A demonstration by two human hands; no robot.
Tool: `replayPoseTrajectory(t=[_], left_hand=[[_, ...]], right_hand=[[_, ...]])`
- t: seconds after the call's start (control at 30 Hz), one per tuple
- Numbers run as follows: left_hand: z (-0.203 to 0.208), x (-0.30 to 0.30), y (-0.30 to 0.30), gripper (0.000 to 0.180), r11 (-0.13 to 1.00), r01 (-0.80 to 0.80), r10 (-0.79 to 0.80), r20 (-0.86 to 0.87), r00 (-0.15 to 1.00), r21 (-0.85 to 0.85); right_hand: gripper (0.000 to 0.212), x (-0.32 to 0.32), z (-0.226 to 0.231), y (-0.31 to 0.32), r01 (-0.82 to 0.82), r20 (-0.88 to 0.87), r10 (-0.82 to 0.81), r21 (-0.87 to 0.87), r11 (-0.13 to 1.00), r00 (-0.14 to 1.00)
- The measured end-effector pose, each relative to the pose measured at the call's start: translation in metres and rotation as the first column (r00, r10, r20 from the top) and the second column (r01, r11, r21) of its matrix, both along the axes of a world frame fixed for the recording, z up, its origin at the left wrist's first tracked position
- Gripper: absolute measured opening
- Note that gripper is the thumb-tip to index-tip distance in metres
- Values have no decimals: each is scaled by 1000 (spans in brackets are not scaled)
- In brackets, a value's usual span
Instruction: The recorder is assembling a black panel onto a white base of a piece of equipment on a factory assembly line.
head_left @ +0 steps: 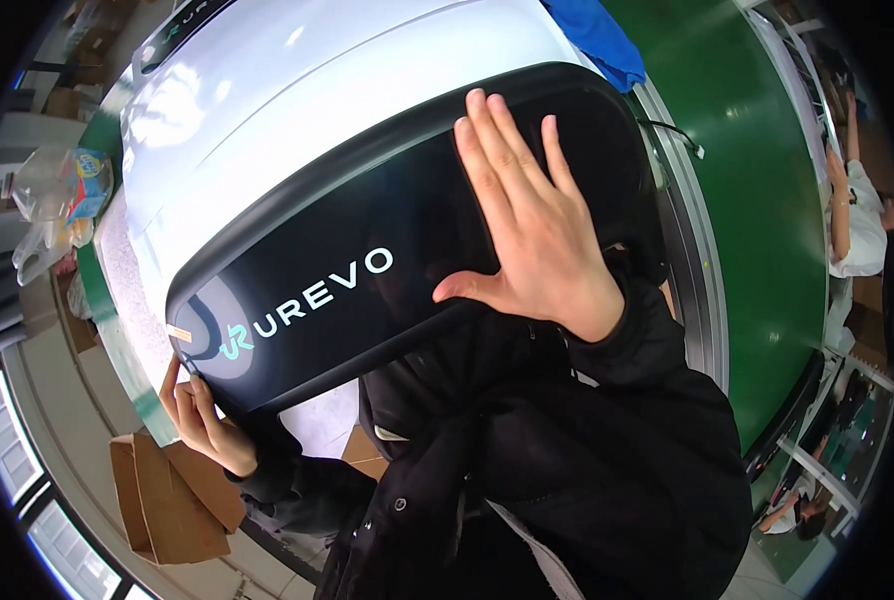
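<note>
"Main thing, quick?"
"Panel (367,225): black, glossy, rounded corners, right in front of the black jacket (587,470). Slanted, left end nearer, right end farther. Pale lettering (322,290) on the left half."
"Right hand?"
"Right hand (542,235): laid on the panel's right half, back up, fingers straight, thumb out left. Digits apart, no grip."
"Left hand?"
"Left hand (210,432): near left corner, fingers bent, thumb beside them. At the panel's edge; can't tell if it's clamped on. Small strip (179,333) on the panel just beyond the fingertips."
"Far side?"
"White slab (347,85), shiny, blue cloth (607,45) at its far right. Can't tell if slab and panel touch."
"Right?"
"Cable (700,152) poking past the panel's far right end, near a metal rail (689,215). Two people (860,225) in white tops, well apart."
"Left?"
"Brown carton (172,505), near side. Clear jug (45,183) farther off, blue packet (91,182) just beside it."
</note>
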State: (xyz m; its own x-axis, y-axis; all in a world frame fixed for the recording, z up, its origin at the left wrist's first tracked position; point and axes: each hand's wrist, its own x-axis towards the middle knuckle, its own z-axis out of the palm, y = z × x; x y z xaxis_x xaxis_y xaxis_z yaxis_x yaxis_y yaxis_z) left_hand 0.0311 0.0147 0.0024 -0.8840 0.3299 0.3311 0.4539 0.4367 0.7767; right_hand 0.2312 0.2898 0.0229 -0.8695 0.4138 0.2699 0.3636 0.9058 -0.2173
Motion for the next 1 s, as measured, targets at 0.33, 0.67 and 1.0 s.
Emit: replayPoseTrajectory(t=[0.33,0.67,1.0], left_hand=[[1,0,-2,24,1000,14,-14,15,1000,5],[4,1,2,20,1000,14,-14,-12,1000,0],[15,0,-1,19,1000,-14,15,93,996,-21]], right_hand=[[98,-60,-4,-64,-184,-87,175,-118,976,981],[92,-110,-9,-132,-407,37,405,81,910,914],[89,-108,4,-129,-540,-152,523,-113,834,839]])
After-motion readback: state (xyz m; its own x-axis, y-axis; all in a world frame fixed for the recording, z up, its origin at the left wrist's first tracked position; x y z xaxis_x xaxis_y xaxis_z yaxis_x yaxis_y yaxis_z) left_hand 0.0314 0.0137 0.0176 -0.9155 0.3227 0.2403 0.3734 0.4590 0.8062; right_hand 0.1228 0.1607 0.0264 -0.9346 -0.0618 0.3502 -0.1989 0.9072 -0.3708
